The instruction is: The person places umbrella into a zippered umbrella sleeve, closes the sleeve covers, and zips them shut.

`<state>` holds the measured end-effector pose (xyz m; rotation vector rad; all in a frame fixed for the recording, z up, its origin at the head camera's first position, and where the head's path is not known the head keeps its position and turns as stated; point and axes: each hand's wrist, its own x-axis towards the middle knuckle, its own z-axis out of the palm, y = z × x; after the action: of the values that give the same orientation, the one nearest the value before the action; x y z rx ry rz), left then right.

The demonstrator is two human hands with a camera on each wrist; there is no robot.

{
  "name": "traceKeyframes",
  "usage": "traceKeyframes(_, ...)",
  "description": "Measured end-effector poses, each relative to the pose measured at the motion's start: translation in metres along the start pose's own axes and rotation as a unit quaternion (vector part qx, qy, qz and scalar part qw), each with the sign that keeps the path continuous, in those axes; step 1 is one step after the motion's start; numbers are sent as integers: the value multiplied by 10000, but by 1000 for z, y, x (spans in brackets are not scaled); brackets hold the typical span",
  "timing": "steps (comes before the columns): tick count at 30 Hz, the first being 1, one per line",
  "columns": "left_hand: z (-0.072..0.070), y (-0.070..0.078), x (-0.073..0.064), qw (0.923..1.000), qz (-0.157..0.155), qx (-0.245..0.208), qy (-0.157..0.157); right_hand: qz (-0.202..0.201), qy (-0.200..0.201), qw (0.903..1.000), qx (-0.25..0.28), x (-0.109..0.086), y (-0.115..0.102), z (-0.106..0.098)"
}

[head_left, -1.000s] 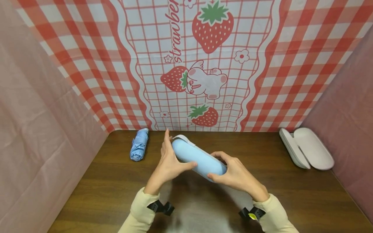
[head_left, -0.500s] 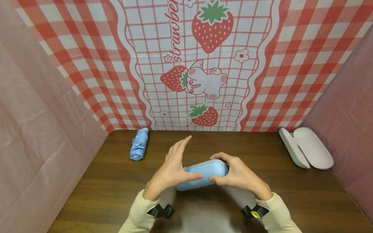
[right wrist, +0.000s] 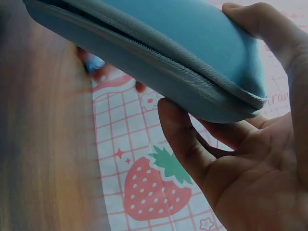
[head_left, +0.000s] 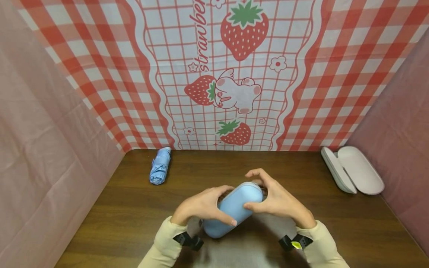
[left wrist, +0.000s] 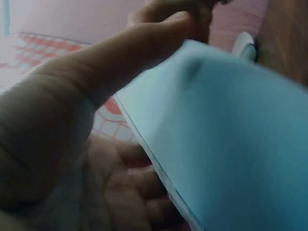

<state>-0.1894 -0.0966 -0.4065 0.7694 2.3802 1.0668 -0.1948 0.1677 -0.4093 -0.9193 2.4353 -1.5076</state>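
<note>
We hold a tilted blue case [head_left: 234,204] over the brown wooden table [head_left: 117,208], our left hand [head_left: 201,204] and right hand [head_left: 278,197] both curled round it. Toward the far edge we see a folded umbrella [head_left: 160,166] and a white box [head_left: 360,171]; behind, a strawberry-printed checked cloth [head_left: 335,93] hangs between 2 pink curtains [head_left: 50,149].

Zip case [head_left: 239,204] over surface [head_left: 117,208], left grip [head_left: 204,206] at its nine o'clock, right grip [head_left: 278,197] at three, umbrella [head_left: 160,166] on surface at ten, hinged case [head_left: 360,169] at two, hanging cloth [head_left: 214,74] behind at twelve, left drape [head_left: 50,149] beyond at nine, right drape [head_left: 403,149] at three.
</note>
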Motion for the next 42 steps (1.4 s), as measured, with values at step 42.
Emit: traceKeyframes(42, 19, 15, 5, 9977, 195, 388, 522, -1935, 868, 9745, -732, 5, 3, -23)
